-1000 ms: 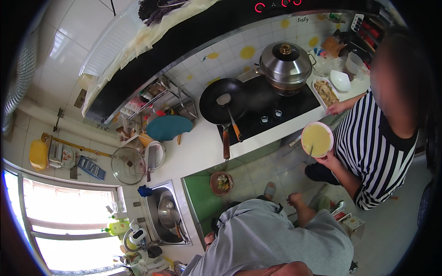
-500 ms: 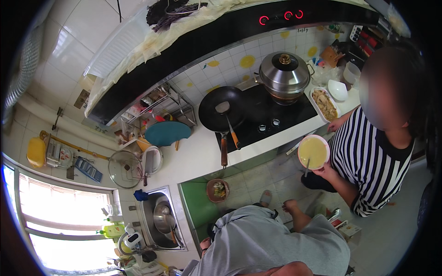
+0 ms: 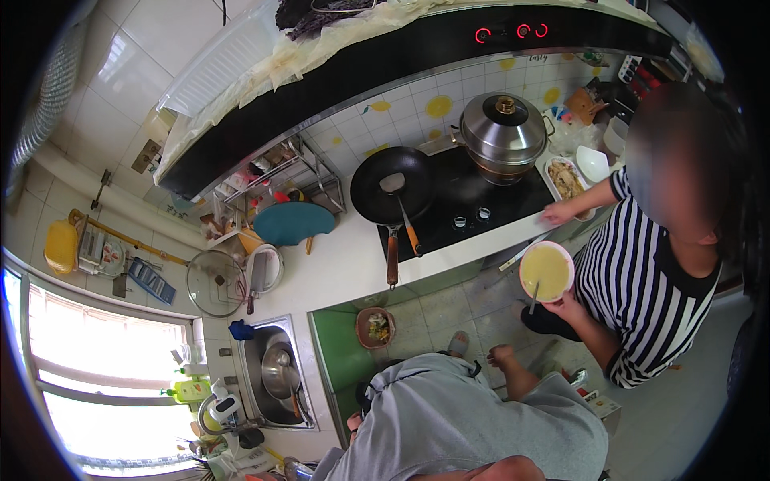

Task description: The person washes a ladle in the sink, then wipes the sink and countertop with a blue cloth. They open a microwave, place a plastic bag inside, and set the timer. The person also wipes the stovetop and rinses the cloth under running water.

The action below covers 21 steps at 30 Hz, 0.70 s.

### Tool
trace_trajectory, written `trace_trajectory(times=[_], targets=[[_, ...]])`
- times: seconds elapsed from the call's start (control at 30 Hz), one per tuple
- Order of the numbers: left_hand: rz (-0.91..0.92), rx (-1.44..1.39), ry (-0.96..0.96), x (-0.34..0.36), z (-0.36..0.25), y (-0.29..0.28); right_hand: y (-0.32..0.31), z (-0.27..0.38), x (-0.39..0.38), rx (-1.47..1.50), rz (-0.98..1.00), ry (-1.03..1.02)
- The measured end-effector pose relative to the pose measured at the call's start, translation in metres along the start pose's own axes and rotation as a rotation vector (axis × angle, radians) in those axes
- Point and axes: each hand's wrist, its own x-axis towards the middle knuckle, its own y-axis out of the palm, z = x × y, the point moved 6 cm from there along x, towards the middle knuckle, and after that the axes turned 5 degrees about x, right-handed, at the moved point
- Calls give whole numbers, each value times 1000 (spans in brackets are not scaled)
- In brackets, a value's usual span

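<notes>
The right hand [image 3: 501,353] hangs low. Ahead and to its right, another person's hand [image 3: 568,307] holds a pink bowl [image 3: 572,276]. The sink [image 3: 305,377] is left of the left hand [image 3: 354,422]. I can't tell if either hanging hand is open or closed.

A pink-rimmed bowl [image 3: 571,269] of pale yellow liquid [image 3: 549,263] is held at the right by a co-worker [image 3: 634,276] in a striped top [image 3: 613,301]. On the far hob [image 3: 453,196], a black wok [image 3: 372,189] is set left of a lidded steel pot [image 3: 504,132].
</notes>
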Motion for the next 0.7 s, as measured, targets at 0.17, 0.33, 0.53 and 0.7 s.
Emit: trace_trajectory(times=[0.17, 0.33, 0.53, 0.7], targets=[[6, 16, 24, -4, -18, -7, -3, -26, 23, -16, -26, 21], [8, 23, 44, -7, -21, -6, -3, -11, 3, -24, -46, -12], [38, 70, 64, -3, -24, -5, -5, 0, -13, 56, -37, 29], [4, -3, 41, -5, -17, -6, -8, 5, -18, 44, -26, 22]])
